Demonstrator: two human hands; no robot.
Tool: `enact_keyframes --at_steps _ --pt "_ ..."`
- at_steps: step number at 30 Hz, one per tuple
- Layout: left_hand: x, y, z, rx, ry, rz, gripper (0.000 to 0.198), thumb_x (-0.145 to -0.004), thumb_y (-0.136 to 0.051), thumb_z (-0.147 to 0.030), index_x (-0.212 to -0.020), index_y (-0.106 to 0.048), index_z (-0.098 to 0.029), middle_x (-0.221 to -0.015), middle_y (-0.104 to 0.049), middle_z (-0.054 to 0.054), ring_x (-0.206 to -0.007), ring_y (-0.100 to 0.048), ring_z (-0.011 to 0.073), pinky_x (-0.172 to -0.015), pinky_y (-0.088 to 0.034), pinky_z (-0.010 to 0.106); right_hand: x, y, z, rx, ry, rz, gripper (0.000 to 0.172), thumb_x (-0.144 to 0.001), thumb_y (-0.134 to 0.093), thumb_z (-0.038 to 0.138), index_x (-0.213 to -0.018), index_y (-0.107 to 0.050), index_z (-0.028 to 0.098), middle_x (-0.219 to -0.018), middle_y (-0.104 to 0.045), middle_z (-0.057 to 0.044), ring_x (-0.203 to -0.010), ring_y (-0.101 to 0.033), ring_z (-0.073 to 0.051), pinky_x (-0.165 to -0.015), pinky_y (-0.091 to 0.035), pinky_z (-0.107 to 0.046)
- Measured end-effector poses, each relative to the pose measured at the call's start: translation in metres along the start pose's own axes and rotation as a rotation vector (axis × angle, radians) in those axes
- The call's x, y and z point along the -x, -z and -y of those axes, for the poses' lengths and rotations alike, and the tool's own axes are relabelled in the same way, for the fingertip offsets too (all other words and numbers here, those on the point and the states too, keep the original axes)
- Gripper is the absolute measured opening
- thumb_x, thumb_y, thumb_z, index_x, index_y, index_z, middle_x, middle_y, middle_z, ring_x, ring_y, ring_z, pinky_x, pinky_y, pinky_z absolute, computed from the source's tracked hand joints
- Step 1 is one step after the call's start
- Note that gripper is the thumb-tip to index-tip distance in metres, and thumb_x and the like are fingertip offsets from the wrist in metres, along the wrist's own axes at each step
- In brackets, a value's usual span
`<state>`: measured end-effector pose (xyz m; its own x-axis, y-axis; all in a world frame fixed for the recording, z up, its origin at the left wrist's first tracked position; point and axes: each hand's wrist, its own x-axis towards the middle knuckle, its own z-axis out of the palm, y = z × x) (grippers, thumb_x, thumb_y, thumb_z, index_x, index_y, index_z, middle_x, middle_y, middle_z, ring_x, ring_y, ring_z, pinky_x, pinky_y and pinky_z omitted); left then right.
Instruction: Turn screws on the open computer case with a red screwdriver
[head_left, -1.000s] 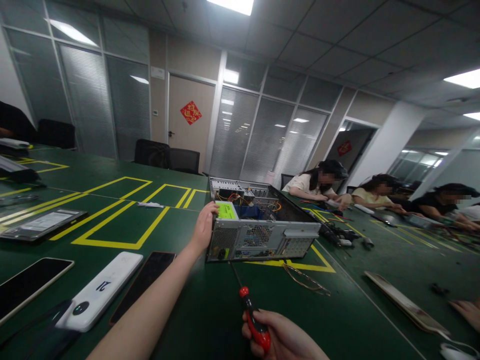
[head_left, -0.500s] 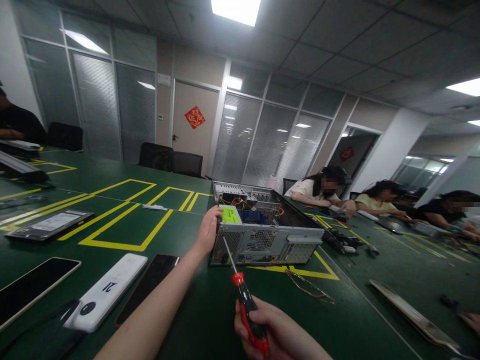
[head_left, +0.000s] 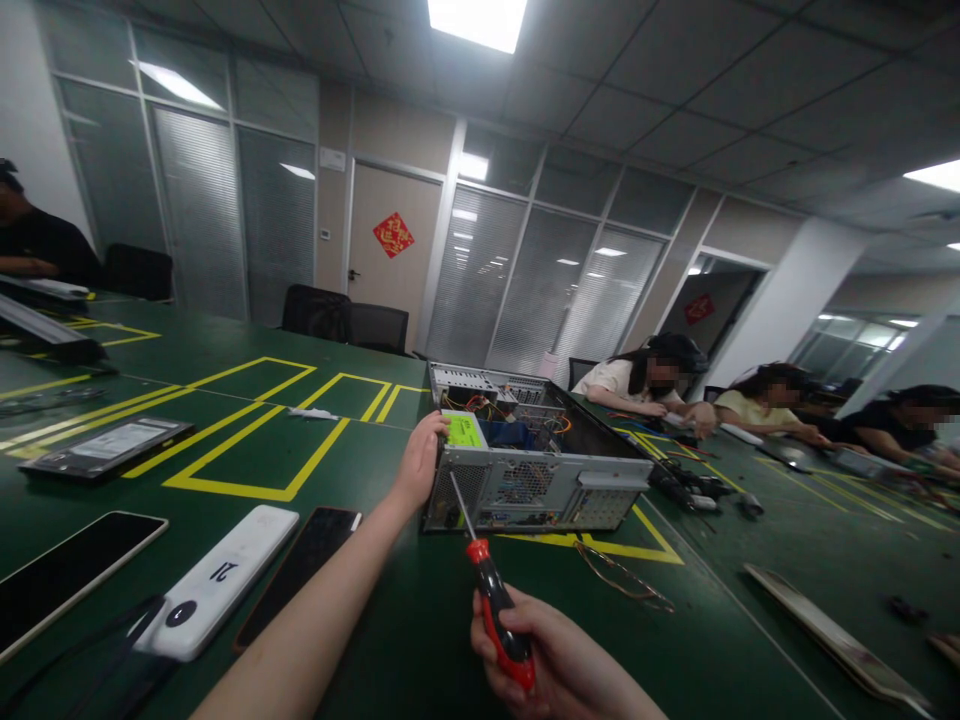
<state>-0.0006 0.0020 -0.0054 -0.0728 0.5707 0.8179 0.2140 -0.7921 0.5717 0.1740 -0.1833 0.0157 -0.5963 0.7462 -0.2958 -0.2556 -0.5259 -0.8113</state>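
An open desktop computer case [head_left: 555, 485] lies on its side on the green table, its rear panel facing me. Inside it I see coloured wires and, at the left corner, a power supply [head_left: 463, 430] with a bright green label. My left hand [head_left: 420, 465] grips the case's left rear corner, fingers bent over the top edge beside that label. In my right hand [head_left: 525, 640] is a red and black screwdriver [head_left: 495, 605]. Its shaft points up and away, the tip at the perforated left part of the rear panel; whether it touches a screw I cannot tell.
At left lie a hard drive [head_left: 109, 445], a white power bank [head_left: 217, 580] with a cable, and two phones, one dark [head_left: 300, 570]. Right of the case are glasses [head_left: 622, 578], black cables [head_left: 686, 485] and a flat metal panel [head_left: 832, 630]. Several people sit around the table.
The whole view has shifted slightly. My left hand stays on the case corner, and the screwdriver keeps nearly the same place against the rear panel.
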Motion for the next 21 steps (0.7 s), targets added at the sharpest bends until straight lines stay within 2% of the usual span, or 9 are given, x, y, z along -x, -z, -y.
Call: enact_keyframes --at_steps 8,12,15,17,19,21 --pt "0.0 0.0 0.0 0.004 -0.006 0.003 0.039 -0.096 -0.022 -0.04 -0.092 -0.055 -0.019 -0.112 -0.06 0.011 -0.122 -0.048 0.0209 -0.107 -0.036 0.044 -0.001 0.001 0.0 -0.026 0.024 -0.016 0.023 -0.073 -0.057 0.03 -0.093 -0.052 0.019 -0.069 -0.055 0.002 -0.041 -0.042 -0.004 -0.037 -0.012 -0.019" --pt "0.0 -0.001 0.001 0.006 -0.006 -0.003 0.041 -0.095 -0.022 -0.042 -0.091 -0.055 -0.019 -0.111 -0.061 0.01 -0.121 -0.049 0.021 -0.107 -0.036 0.044 0.001 -0.005 0.001 -0.085 -0.023 -0.063 0.027 -0.078 -0.061 0.034 -0.098 -0.056 0.017 -0.075 -0.059 0.0 -0.05 -0.051 -0.007 -0.042 -0.019 -0.018" --pt "0.0 0.0 0.001 0.002 -0.006 0.0 0.041 -0.095 -0.022 -0.043 -0.091 -0.055 -0.019 -0.111 -0.061 0.01 -0.121 -0.049 0.0209 -0.107 -0.036 0.044 0.003 -0.014 0.005 -0.231 -0.072 -0.002 0.038 -0.078 -0.061 0.035 -0.11 -0.056 0.015 -0.091 -0.063 -0.005 -0.068 -0.059 -0.012 -0.053 -0.035 -0.022" --pt "0.0 0.0 0.0 0.002 -0.008 0.0 0.041 -0.095 -0.022 -0.043 -0.091 -0.055 -0.019 -0.111 -0.061 0.01 -0.121 -0.049 0.021 -0.107 -0.036 0.044 0.005 -0.02 0.008 -0.283 -0.062 0.091 0.044 -0.073 -0.062 0.023 -0.116 -0.054 0.014 -0.107 -0.063 -0.009 -0.083 -0.061 -0.016 -0.065 -0.041 -0.026" --pt "-0.001 0.0 -0.001 0.003 -0.01 0.0 0.041 -0.095 -0.022 -0.043 -0.091 -0.055 -0.02 -0.111 -0.061 0.009 -0.121 -0.049 0.0211 -0.107 -0.036 0.044 0.005 -0.025 0.009 -0.261 -0.021 0.149 0.049 -0.07 -0.063 0.012 -0.118 -0.052 0.014 -0.119 -0.06 -0.012 -0.095 -0.06 -0.019 -0.078 -0.043 -0.032" --pt "-0.001 0.0 -0.002 0.005 -0.01 0.001 0.04 -0.095 -0.022 -0.042 -0.091 -0.055 -0.02 -0.111 -0.061 0.009 -0.12 -0.049 0.0211 -0.107 -0.036 0.044 0.003 -0.028 0.008 -0.213 0.025 0.158 0.053 -0.071 -0.067 0.011 -0.121 -0.049 0.014 -0.12 -0.059 -0.014 -0.101 -0.06 -0.021 -0.085 -0.041 -0.035"
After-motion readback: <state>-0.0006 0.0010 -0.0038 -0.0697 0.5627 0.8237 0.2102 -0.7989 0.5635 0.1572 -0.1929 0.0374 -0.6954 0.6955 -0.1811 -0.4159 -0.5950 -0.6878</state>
